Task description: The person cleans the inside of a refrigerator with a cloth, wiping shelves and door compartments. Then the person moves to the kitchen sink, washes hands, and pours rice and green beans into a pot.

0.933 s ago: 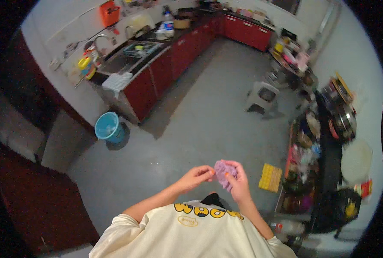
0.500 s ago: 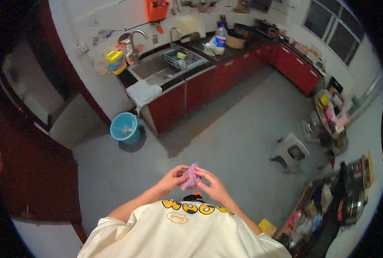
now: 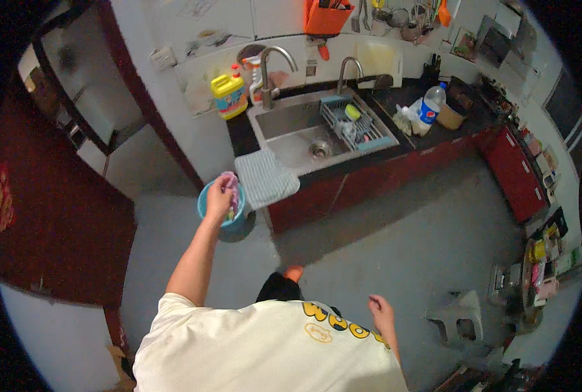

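My left hand point(image 3: 220, 201) is stretched out over the blue bucket point(image 3: 203, 200) on the floor by the end of the counter. Its fingers are closed on a crumpled pink cloth point(image 3: 231, 185), which stands out past the fingertips. From above, the cloth overlaps the bucket's mouth; whether it touches the bucket I cannot tell. Down at my right side hangs my right hand point(image 3: 381, 310), fingers loosely bent and nothing visible in it. A grey-striped towel point(image 3: 265, 179) drapes over the counter corner right beside the bucket.
A steel sink point(image 3: 284, 134) with a tap point(image 3: 268, 75) and a dish rack point(image 3: 356, 124) is set into the dark counter. Near it stand a yellow jug point(image 3: 229, 96) and a large bottle point(image 3: 430, 110). On the floor at right is a grey stool point(image 3: 457, 317).
My left hand has carried the pink cloth forward and left to the bucket. My right hand has let go of it and dropped to my right side. The view has shifted toward the sink.
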Demonstrator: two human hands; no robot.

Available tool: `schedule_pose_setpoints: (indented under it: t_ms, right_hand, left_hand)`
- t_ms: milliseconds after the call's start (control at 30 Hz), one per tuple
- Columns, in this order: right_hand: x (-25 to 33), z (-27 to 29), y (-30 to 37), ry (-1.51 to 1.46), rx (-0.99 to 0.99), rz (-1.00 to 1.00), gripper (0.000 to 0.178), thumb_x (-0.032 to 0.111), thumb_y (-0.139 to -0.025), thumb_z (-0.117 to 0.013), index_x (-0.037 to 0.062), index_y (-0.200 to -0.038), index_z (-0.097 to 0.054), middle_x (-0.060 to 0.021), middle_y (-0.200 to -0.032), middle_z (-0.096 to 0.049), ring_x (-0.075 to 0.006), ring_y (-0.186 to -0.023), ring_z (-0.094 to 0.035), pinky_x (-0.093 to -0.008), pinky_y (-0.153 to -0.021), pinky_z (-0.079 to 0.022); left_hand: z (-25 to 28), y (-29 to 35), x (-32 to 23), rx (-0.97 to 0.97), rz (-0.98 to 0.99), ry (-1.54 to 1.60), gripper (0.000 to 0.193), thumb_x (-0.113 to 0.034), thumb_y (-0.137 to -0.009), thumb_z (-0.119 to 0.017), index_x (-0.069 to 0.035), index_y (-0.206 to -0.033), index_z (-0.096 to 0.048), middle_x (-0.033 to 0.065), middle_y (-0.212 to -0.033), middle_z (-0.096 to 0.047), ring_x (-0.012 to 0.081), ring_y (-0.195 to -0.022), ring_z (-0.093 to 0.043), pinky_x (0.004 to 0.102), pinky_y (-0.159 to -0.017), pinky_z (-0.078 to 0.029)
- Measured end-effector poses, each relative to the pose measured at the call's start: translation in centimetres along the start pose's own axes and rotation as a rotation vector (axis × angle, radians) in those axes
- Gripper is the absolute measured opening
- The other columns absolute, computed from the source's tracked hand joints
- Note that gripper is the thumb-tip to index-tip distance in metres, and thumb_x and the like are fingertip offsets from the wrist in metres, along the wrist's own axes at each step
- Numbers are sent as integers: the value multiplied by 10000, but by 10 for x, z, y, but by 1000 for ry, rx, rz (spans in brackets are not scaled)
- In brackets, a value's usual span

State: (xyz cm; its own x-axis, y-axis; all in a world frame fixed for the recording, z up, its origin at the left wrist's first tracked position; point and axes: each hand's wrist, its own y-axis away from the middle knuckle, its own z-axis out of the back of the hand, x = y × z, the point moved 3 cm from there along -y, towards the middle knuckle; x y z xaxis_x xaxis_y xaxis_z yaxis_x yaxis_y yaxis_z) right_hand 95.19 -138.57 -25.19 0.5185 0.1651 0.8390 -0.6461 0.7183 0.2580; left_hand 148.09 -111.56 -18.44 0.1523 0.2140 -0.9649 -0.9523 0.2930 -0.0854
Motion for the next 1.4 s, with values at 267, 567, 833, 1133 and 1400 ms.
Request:
schedule_pose_setpoints:
  t_ms: [267,567,833,1133,1400]
  right_hand:
    - [-89,66,-62,27,-216,-250,227,155,-892,-616,-9,-1045,-647,-69,-807,-669,-147,-736,-611,-279,-700,-494]
    - [-214,114,-132,38,-288,-530,277,257,-887,-640,44,-1060,-680,-103,-902,-711,-184,-782,-669,-334,-725,-524]
    - [-122,263,-370,198,-152,-151,238,210,-891,-628,33,-1047,-661,-124,-896,-690,-207,-841,-664,-324,-768,-513]
    - [-98,389,-505,144,-298,-17,201,166,-903,-620,38,-1050,-668,-80,-959,-677,-186,-865,-632,-331,-780,-498]
    - [-231,369,-520,-324,65,-9,136,108,-917,-601,21,-997,-667,-54,-852,-659,-136,-769,-615,-260,-719,-491]
  left_hand:
    - [-85,-177,18,97,-317,-1251,486,-54,-837,-534,-158,-1310,-490,107,-1110,-631,326,-1004,-630,447,-779,-523]
    - [-178,-205,65,-9,-131,-1549,350,-248,-839,-570,-101,-1152,-619,158,-1229,-604,349,-1081,-594,555,-942,-406]
    - [-417,-175,-41,200,-307,-703,333,-128,-802,-686,-16,-1110,-624,222,-1218,-563,392,-1133,-538,429,-986,-427]
    - [-518,-278,-96,82,8,-237,427,-342,-915,-614,-9,-1181,-608,188,-1141,-640,293,-1065,-615,371,-891,-478]
    - [-394,-339,-3,-370,357,-177,478,-356,-923,-602,53,-1169,-598,157,-1139,-653,241,-1034,-612,331,-901,-460]
